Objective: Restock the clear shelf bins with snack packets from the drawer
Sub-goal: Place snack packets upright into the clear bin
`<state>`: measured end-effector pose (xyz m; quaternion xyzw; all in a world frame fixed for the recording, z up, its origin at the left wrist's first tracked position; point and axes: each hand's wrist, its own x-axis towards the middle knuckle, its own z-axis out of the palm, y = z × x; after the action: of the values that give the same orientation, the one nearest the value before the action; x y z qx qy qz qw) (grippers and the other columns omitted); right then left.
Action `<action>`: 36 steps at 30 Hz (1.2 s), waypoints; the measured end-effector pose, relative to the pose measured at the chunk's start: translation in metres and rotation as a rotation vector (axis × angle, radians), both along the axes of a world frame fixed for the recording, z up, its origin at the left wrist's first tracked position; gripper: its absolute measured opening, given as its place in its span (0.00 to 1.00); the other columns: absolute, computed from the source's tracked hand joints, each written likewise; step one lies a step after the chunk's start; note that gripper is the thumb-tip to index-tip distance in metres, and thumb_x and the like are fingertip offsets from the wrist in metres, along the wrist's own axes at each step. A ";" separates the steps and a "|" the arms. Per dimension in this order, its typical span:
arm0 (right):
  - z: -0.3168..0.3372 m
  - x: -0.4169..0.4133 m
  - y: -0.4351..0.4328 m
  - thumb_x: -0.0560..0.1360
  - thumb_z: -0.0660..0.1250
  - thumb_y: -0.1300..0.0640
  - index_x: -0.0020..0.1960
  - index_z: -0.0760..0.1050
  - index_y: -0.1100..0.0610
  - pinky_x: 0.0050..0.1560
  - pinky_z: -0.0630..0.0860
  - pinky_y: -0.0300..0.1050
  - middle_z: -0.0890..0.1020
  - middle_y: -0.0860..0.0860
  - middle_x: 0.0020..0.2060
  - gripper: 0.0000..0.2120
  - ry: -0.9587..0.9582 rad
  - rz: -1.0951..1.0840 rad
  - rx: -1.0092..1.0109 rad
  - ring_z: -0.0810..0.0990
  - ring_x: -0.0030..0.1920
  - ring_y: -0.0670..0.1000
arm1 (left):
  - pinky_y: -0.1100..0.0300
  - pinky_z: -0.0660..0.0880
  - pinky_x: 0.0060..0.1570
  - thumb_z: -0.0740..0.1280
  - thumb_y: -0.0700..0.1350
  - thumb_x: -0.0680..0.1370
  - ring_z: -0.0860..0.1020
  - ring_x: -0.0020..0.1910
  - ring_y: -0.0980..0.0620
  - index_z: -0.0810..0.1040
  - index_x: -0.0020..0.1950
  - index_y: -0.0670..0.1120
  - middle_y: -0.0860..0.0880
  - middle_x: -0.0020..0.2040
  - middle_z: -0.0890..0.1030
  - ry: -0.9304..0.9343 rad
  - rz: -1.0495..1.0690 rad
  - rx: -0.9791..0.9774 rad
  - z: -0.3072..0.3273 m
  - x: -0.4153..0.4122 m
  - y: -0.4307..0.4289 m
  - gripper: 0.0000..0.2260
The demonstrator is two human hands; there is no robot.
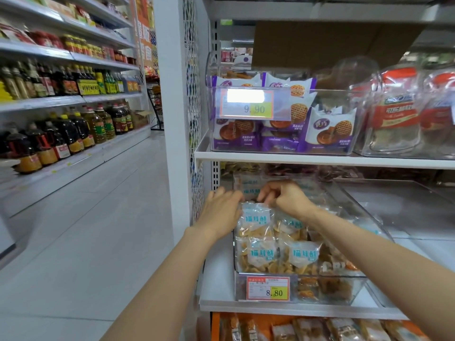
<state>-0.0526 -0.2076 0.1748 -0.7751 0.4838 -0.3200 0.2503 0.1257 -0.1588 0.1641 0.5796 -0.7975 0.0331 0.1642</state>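
Observation:
A clear shelf bin (298, 289) with an 8.80 price tag sits on the lower white shelf, filled with several clear snack packets (261, 254) bearing blue-lettered labels. My left hand (221, 212) lies flat against the left side of one upright packet (256, 217) near the bin's middle. My right hand (283, 195) pinches the top edge of that same packet with curled fingers. More packets of the same kind stand behind, partly hidden by my hands.
Above, a clear bin (283, 119) of purple biscuit packs with a 9.90 tag, and red-labelled bags (394, 114) to its right. An empty-looking clear bin (406, 212) stands right of mine. Orange packets (307, 328) fill the level below. Oil bottles (61, 136) line the aisle's left shelves.

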 end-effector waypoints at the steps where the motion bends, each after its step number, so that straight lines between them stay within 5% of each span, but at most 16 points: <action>1: 0.003 -0.002 -0.001 0.69 0.59 0.77 0.38 0.77 0.54 0.42 0.74 0.35 0.79 0.44 0.32 0.20 0.023 0.017 0.009 0.76 0.35 0.43 | 0.58 0.56 0.55 0.57 0.47 0.81 0.64 0.63 0.50 0.67 0.67 0.49 0.51 0.65 0.72 0.010 -0.004 -0.005 -0.001 0.000 0.000 0.14; 5: 0.016 -0.013 -0.010 0.71 0.71 0.67 0.51 0.81 0.58 0.44 0.74 0.29 0.82 0.48 0.44 0.10 -0.034 -0.006 0.112 0.78 0.43 0.45 | 0.59 0.57 0.57 0.56 0.48 0.82 0.64 0.63 0.51 0.69 0.68 0.50 0.52 0.65 0.72 0.017 -0.007 -0.005 -0.002 0.001 0.002 0.15; 9: 0.017 -0.017 -0.021 0.71 0.72 0.61 0.46 0.81 0.49 0.57 0.72 0.38 0.81 0.45 0.49 0.08 0.193 -0.023 0.080 0.77 0.51 0.46 | 0.59 0.58 0.59 0.58 0.49 0.81 0.64 0.63 0.51 0.68 0.69 0.51 0.52 0.66 0.72 0.042 -0.002 0.011 -0.003 0.001 0.003 0.16; 14: 0.016 -0.002 -0.024 0.73 0.71 0.50 0.47 0.79 0.46 0.51 0.71 0.37 0.81 0.44 0.47 0.04 0.254 -0.016 0.110 0.78 0.49 0.45 | 0.59 0.61 0.56 0.65 0.51 0.76 0.66 0.63 0.49 0.71 0.65 0.51 0.51 0.64 0.74 0.082 0.063 -0.016 -0.003 -0.002 -0.007 0.18; 22: 0.021 -0.007 -0.026 0.72 0.72 0.56 0.48 0.82 0.53 0.40 0.70 0.32 0.80 0.44 0.42 0.04 0.456 0.023 0.061 0.78 0.44 0.45 | 0.56 0.68 0.60 0.73 0.50 0.70 0.69 0.62 0.45 0.68 0.64 0.43 0.44 0.62 0.71 0.263 0.200 -0.066 -0.012 -0.013 -0.015 0.27; 27: 0.012 0.001 -0.035 0.71 0.74 0.55 0.44 0.80 0.51 0.45 0.72 0.35 0.79 0.44 0.40 0.04 0.356 -0.082 0.040 0.77 0.41 0.42 | 0.58 0.64 0.59 0.71 0.51 0.72 0.67 0.62 0.47 0.72 0.60 0.47 0.46 0.61 0.70 0.208 0.176 -0.032 -0.013 -0.010 -0.013 0.20; 36: 0.010 0.004 -0.041 0.72 0.71 0.60 0.56 0.76 0.51 0.54 0.75 0.43 0.78 0.49 0.55 0.14 0.451 -0.079 -0.040 0.76 0.53 0.49 | 0.58 0.60 0.60 0.67 0.53 0.75 0.64 0.64 0.49 0.72 0.64 0.51 0.51 0.64 0.70 0.073 0.097 -0.050 -0.010 -0.009 -0.008 0.18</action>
<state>-0.0489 -0.2482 0.1844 -0.8122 0.5512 -0.1580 0.1077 0.1170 -0.1671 0.1543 0.6141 -0.7609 0.0399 0.2059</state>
